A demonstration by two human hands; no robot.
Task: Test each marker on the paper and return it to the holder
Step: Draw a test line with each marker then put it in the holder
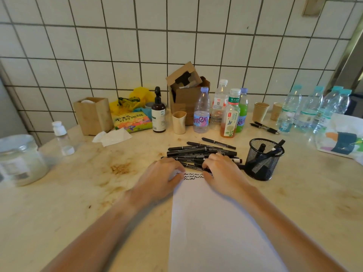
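A white sheet of paper [216, 222] lies in front of me, with a few black wavy test lines [191, 176] at its top edge. Just beyond it is a pile of several black markers [198, 151]. My left hand [164, 173] and my right hand [223, 169] sit at the paper's top corners with fingers curled, each gripping one end of a black marker [194, 167] that lies across between them. The black mesh holder [262, 165] stands to the right of my right hand with a few markers inside.
Behind the pile stand drink bottles [229, 114], a brown pump bottle [158, 112], paper cups [260, 111] and a cardboard box [186, 89]. Water bottles [314, 108] crowd the far right. A glass jar [18, 160] and small bottle [60, 138] sit left. Two pens [265, 127] lie behind the holder.
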